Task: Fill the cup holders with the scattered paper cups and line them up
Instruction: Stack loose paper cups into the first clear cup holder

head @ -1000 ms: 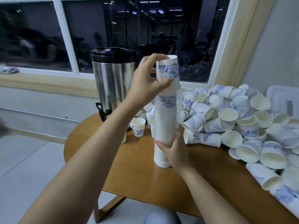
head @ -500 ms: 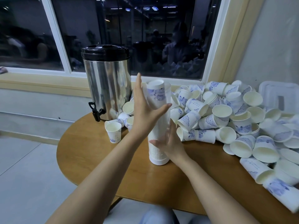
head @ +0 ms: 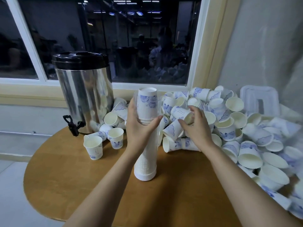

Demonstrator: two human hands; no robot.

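Clamping left hand (head: 139, 128), fingers and thumb curled, round upper part of tall white stack of nested paper cups (head: 145, 161) inside clear plastic cup holder (head: 136, 99), frame centre. Reaching right hand (head: 197, 128) into heap of white blue-printed paper cups (head: 229, 122), centre right; half-curling fingers over one lying cup (head: 179, 113). Blurred, so cannot tell whether pinching or only touching.

Standing stack upright on round brown wooden table (head: 73, 185). Logging shiny steel urn with black lid (head: 83, 95) centre left and dark window (head: 114, 38) above.

Versus 0.5 s ago: having shifted right hand off stack into heap; left hand wrapping now, no longer flat.
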